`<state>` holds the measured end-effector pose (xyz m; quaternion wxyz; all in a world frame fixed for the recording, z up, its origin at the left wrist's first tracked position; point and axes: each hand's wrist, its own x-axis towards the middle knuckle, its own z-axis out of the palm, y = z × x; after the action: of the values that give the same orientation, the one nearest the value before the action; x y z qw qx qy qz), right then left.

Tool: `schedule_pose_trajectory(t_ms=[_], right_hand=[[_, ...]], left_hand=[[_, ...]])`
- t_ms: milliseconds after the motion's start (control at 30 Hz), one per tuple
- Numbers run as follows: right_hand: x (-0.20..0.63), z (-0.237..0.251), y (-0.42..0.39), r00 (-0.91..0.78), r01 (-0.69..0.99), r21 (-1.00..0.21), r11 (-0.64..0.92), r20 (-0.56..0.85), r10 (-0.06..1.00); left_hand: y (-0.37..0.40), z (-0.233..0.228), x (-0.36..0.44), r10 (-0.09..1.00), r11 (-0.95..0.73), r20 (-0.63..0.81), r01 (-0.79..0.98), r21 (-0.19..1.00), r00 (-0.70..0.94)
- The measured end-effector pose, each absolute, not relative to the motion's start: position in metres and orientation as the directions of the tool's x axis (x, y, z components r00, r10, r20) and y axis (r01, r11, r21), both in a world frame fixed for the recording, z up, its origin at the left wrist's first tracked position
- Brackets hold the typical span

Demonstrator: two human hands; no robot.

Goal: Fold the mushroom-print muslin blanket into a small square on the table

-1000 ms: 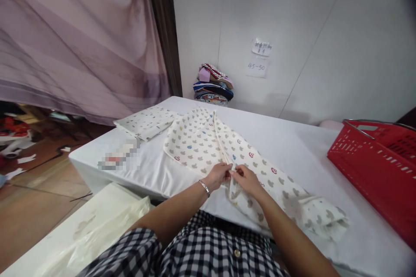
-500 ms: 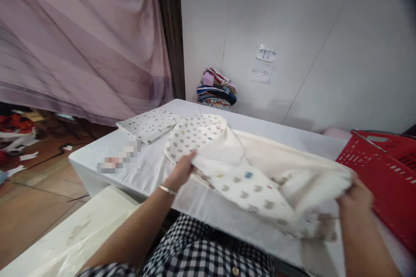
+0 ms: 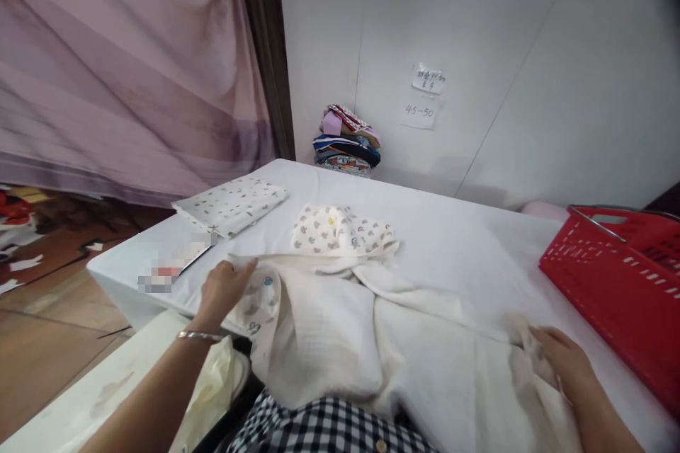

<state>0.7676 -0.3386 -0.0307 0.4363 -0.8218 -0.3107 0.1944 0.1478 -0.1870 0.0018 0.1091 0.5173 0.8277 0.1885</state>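
Observation:
A soft white cloth point(image 3: 329, 325) with a plain inner side lies across the near edge of the table and hangs toward my lap. Its printed side, dotted with small grey and coloured figures, shows at the far fold and at the left corner. My left hand point(image 3: 226, 290) is closed on the left part of its upper edge. At the right end, my right hand point(image 3: 566, 361) grips a bunched, slightly blurred corner. The cloth is spread wide between both hands, with loose folds in the middle.
A folded white cloth with small dark prints point(image 3: 234, 205) lies at the table's left, beside a pixelated flat item point(image 3: 178, 265). A red basket point(image 3: 600, 276) stands on the right. Folded fabrics point(image 3: 348, 141) are stacked by the wall. A pale surface point(image 3: 106, 396) is at lower left.
My left hand has moved left and toward me, still with the cloth. The cloth has been spread wider, its plain side now mostly showing. My right hand is slightly lower.

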Motion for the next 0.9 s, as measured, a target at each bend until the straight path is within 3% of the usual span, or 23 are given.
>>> schedule_pose_trajectory(t_ms=[33,100,200,333,500,600,667,800,900], right_hand=[[0.760,-0.029,-0.328,0.728,0.357,-0.837,-0.415,-0.029,0.685],[0.731,-0.021,-0.304,0.601,0.464,-0.856,-0.228,0.114,0.791],[0.667,-0.014,-0.264,0.350,0.530,-0.848,-0.007,0.211,0.913],[0.587,-0.027,-0.223,0.047,0.584,-0.811,0.028,0.068,0.997],[0.544,-0.038,-0.204,-0.192,0.791,-0.602,0.111,-0.071,0.979],[0.543,-0.035,-0.200,-0.173,0.882,-0.467,0.070,-0.181,0.968],[0.553,-0.031,-0.197,-0.126,0.894,-0.447,0.019,-0.211,0.969],[0.615,-0.018,-0.203,0.099,0.748,-0.645,-0.160,-0.130,0.987],[0.688,-0.001,-0.223,0.461,0.466,-0.846,-0.258,-0.017,0.887]], left_hand=[[-0.188,0.001,0.162,0.924,0.319,0.081,0.871,0.375,-0.373],[-0.193,0.002,0.190,0.959,0.164,0.166,0.928,0.335,-0.229],[-0.207,0.001,0.230,0.990,-0.020,0.133,0.912,0.410,-0.038],[-0.229,-0.014,0.265,0.990,-0.143,0.095,0.809,0.570,0.108],[-0.238,-0.034,0.269,0.962,-0.265,0.206,0.811,0.521,0.182],[-0.225,-0.033,0.262,0.960,-0.272,0.188,0.857,0.438,0.208],[-0.209,-0.026,0.254,0.962,-0.270,0.155,0.871,0.411,0.225],[-0.162,0.006,0.227,0.969,-0.224,0.177,0.906,0.358,0.170],[-0.119,0.047,0.206,0.958,-0.117,0.287,0.939,0.322,0.021]])
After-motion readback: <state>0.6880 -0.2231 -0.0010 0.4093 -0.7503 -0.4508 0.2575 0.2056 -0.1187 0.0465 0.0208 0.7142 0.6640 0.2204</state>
